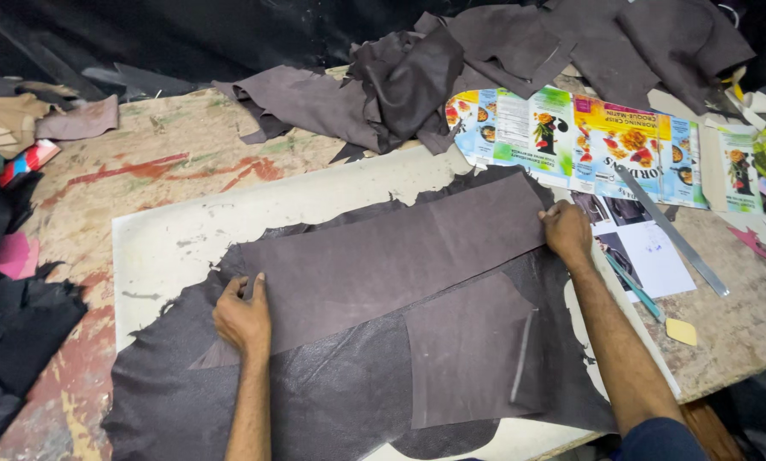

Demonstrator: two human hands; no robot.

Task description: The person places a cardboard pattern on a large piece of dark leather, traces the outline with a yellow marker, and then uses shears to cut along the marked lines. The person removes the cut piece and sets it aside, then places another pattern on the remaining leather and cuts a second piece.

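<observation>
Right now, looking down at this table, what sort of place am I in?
Probably a leather cutting workshop. Both hands, left and right, press a long dark leather strip flat on a hide; more leather pieces are heaped behind, and a metal ruler lies on the worn table.

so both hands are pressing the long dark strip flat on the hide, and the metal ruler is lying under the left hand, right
Not quite. The head view shows the metal ruler lying off to the right on the table, beyond the right hand, not under the left hand. The rest holds: both hands press the ends of the long dark strip flat on the hide.
</observation>
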